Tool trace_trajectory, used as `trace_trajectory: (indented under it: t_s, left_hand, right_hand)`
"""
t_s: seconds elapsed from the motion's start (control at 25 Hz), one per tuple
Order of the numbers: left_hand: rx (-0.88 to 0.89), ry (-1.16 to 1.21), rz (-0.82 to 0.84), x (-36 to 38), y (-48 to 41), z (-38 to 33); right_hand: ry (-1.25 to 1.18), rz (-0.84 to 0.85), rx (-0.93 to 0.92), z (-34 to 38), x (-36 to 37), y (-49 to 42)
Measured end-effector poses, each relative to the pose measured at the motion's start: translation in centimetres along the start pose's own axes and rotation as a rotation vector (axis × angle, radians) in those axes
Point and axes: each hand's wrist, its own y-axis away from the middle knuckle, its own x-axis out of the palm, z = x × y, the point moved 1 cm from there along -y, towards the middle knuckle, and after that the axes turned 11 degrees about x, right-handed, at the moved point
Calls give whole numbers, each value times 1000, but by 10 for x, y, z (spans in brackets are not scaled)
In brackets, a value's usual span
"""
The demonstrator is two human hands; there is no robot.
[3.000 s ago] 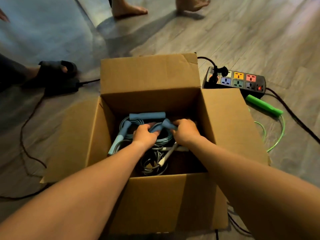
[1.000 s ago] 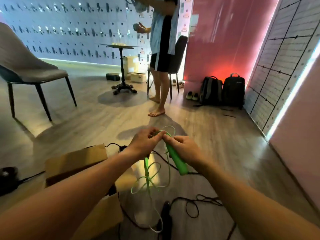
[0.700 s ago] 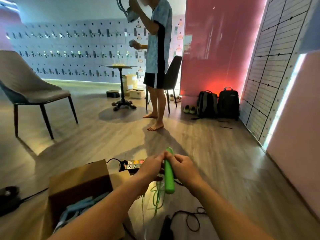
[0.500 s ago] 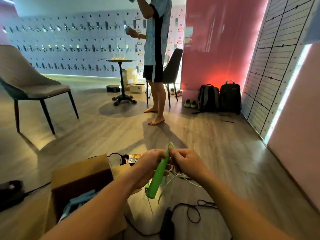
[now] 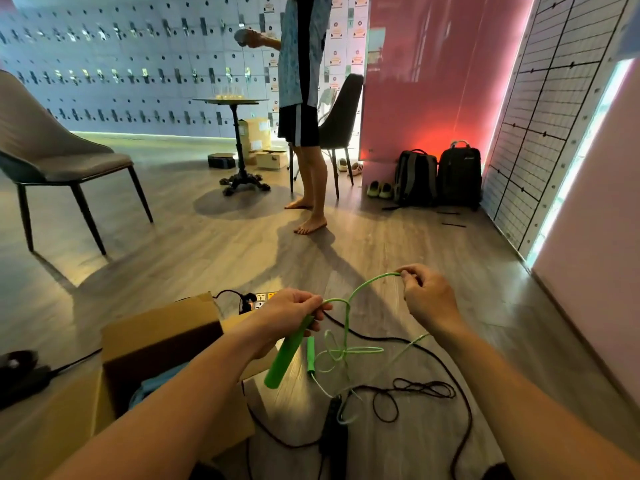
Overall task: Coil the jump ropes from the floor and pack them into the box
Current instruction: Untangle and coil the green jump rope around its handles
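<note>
My left hand (image 5: 290,307) grips the top of a green jump rope handle (image 5: 287,353), which hangs down at a slant. The thin green cord (image 5: 367,283) arcs from that handle to my right hand (image 5: 426,299), which pinches it between thumb and fingers, held up and to the right. Below, the second green handle (image 5: 311,355) dangles among loose loops of cord (image 5: 341,353). The open cardboard box (image 5: 157,336) stands at lower left, with a blue jump rope (image 5: 152,389) showing inside.
A black cable (image 5: 408,393) and a dark adapter lie tangled on the wood floor under my hands. A power strip (image 5: 259,299) sits behind the box. A barefoot person (image 5: 306,168) stands ahead, with chairs, a small table and two backpacks (image 5: 440,178) further back.
My hands were together on the green handle; now the right hand has drawn away up and to the right, pulling the cord out. Three seconds ago both hands were in the box.
</note>
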Motion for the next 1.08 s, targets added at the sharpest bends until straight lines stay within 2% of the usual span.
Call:
trace_trajectory:
  t_s: [0.12, 0.24, 0.36, 0.48, 0.56, 0.64, 0.8, 0.92, 1.08]
  left_hand:
    - [-41, 10, 11, -1, 1, 1]
    - [7, -10, 8, 1, 1, 1]
    - [44, -61, 42, 1, 4, 1]
    - [-10, -51, 72, 2, 3, 4]
    - [-76, -9, 35, 3, 1, 5]
    - [-115, 37, -30, 3, 0, 6]
    - [-112, 117, -36, 1, 3, 0]
    - [-115, 259, -53, -1, 5, -3]
    - [-136, 321, -79, 0, 2, -1]
  right_hand:
    - [124, 120, 38, -5, 3, -1]
    - [187, 198, 38, -4, 8, 6]
    - [157, 420, -27, 11, 19, 22]
    - [96, 593, -78, 22, 32, 38]
    - [182, 595, -207, 25, 38, 43]
    - [175, 552, -253, 26, 43, 42]
    - [63, 395, -129, 29, 41, 28]
    - [141, 300, -142, 29, 34, 23]
    - [255, 383, -239, 32, 34, 34]
